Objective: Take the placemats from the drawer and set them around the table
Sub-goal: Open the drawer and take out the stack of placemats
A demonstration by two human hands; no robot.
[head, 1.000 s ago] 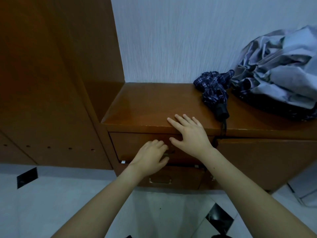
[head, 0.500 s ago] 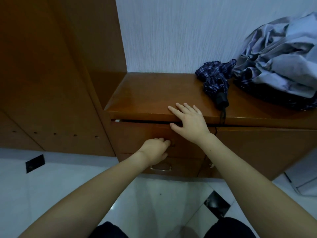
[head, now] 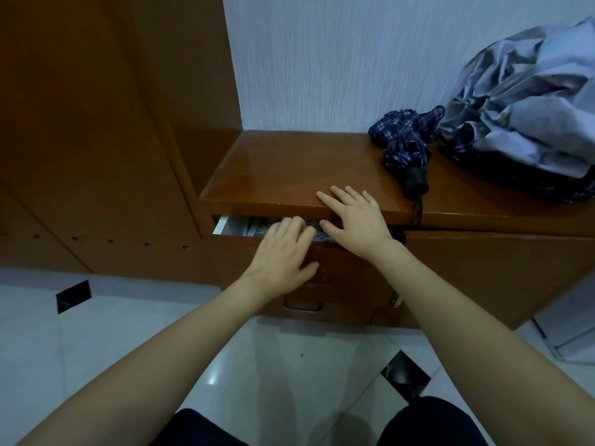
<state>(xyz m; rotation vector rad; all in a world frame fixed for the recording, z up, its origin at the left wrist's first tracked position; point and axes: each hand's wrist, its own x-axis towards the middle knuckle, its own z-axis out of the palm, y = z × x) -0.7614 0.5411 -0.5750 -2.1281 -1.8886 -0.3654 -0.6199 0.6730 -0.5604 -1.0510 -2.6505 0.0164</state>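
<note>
The top drawer (head: 238, 252) of a brown wooden cabinet stands pulled out a short way. In the gap lie pale, patterned flat things (head: 257, 227), likely the placemats, mostly hidden. My left hand (head: 283, 252) hovers over the drawer's front edge with its fingers straight, reaching into the gap. My right hand (head: 355, 217) rests flat on the front edge of the cabinet top (head: 283, 169), its thumb under the lip.
A folded dark plaid umbrella (head: 405, 146) lies on the cabinet top at the right, beside a heap of grey-blue cloth (head: 528, 104). A second drawer with a handle (head: 302, 304) sits below. A tall wooden cupboard (head: 96, 123) stands at the left. The floor is white tile.
The top drawer has slid out further, showing its contents. My left hand let go of the drawer handle and rose to the open gap. My right hand stayed on the cabinet top.
</note>
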